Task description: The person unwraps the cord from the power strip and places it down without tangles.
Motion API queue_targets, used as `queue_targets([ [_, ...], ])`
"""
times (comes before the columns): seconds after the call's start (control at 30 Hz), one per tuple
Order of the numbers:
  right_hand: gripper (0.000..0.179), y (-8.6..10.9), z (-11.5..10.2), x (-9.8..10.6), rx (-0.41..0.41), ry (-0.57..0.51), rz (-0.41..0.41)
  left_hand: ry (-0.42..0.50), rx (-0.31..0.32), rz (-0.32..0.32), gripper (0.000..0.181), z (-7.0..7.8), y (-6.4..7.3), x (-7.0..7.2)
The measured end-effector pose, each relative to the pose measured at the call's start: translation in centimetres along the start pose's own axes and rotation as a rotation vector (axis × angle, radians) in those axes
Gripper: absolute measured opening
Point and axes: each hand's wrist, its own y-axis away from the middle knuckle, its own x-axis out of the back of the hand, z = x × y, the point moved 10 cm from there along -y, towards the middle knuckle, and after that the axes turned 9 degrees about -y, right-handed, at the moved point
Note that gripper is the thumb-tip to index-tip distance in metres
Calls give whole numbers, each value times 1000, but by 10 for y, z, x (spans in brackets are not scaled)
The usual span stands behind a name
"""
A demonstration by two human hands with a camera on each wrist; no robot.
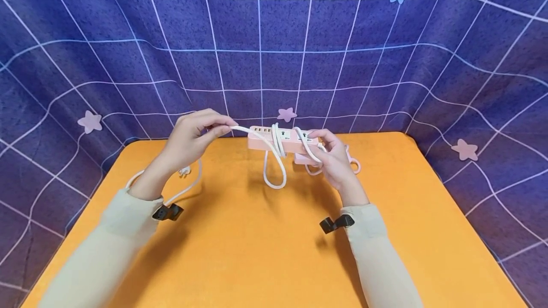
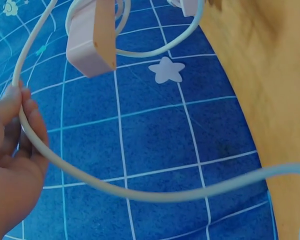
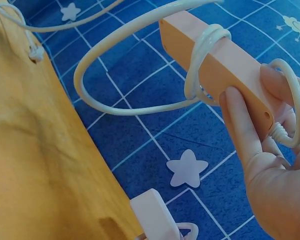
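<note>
My right hand (image 1: pixel 336 160) grips one end of a pale pink power strip (image 1: pixel 265 142) and holds it raised over the table. White cord (image 3: pixel 206 55) is wound round the strip's middle, and a loose loop hangs under it. Around the hand's end of the strip, more cord bends out from a ribbed collar (image 3: pixel 278 134). To the left, my left hand (image 1: pixel 192 134) pinches the white cord between thumb and fingers, level with the strip. From there the cord runs past the left forearm to a white plug (image 1: pixel 184 171) near the table's back left.
On the orange table (image 1: pixel 257 251), behind the right hand, lies another pale pink block (image 1: pixel 303 159) with a cord loop (image 1: pixel 355 165). A blue curtain (image 1: pixel 231 70) with white grid lines and stars stands round the back and sides.
</note>
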Motion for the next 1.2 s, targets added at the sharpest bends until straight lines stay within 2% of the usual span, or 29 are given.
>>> queue_targets([
  [0.13,37,0,-1,2,-2,-4,16,49,-72,-62,23,6,11,-4],
  [0.23,37,0,-1,1,-6,-14,21,53,-97,-123,27,5,21,-8],
  [0.43,36,0,-4,0,1,-39,21,21,-89,-271,29,-5,41,-18],
  [0.67,38,-1,-3,3,10,-47,30,-7,-85,-502,20,-19,69,-33],
  [0.87,38,0,-2,3,15,-47,30,-53,-125,-586,26,-26,92,-34],
  [0.93,37,0,-3,2,19,-46,29,-29,-113,-627,25,-29,100,-36],
  [1.07,38,0,-4,2,27,-48,28,9,-47,-720,20,-40,119,-44],
  [1.2,38,1,-4,0,19,-59,16,20,8,-776,20,-51,135,-51],
])
